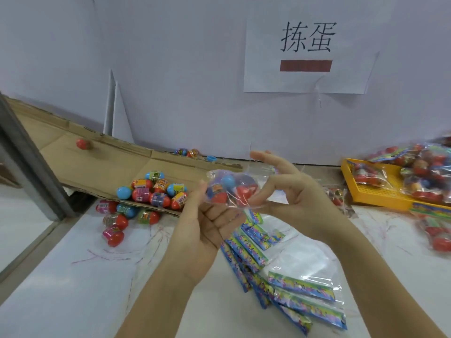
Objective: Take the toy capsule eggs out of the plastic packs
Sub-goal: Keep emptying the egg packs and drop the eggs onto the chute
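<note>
Worktop (73, 276), white and pen-scribbled, meets a white wall (170, 69) bearing a paper sign (307, 50) at upper right. Cardboard (102, 167) at left carries loose capsule eggs (151, 191). A yellow basket (361, 193) at right holds full packs (419, 172), and empty packs (280, 276) lie lower centre. Mid-frame, the right hand (300, 193) pinches a plastic pack (229, 189) of eggs — grip closed on it. The left hand (207, 225) lies palm-up beneath — fingers straight, touching it.
</note>
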